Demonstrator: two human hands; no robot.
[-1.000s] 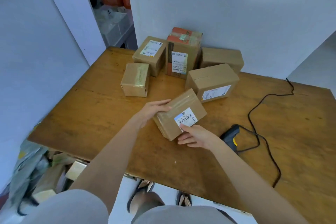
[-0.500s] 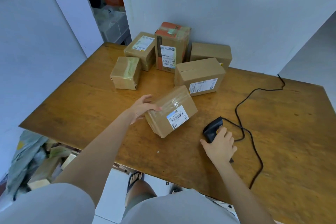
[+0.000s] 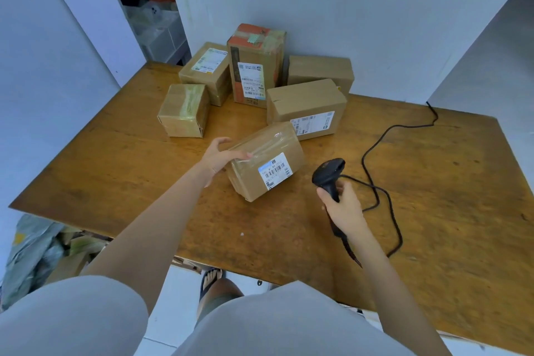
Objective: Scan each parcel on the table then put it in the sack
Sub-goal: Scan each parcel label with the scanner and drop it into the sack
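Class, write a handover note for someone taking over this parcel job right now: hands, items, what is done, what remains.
Left hand grips the front parcel, barcode label facing up.
Right hand holds the scanner.
Five more parcels wait at the back of the table.
Sack sits on the floor, left, with cardboard showing inside.
Done: parcel and scanner in hand.
Left: scan this parcel, sack it, then the five.

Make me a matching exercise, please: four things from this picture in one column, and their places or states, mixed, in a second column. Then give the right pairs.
1. scanner
2. near parcel
3. tall parcel
4. sack

A. upright, at the back of the table
B. below the table's left edge
C. gripped by the right hand
D. held by the left hand

Pairs: 1-C, 2-D, 3-A, 4-B.
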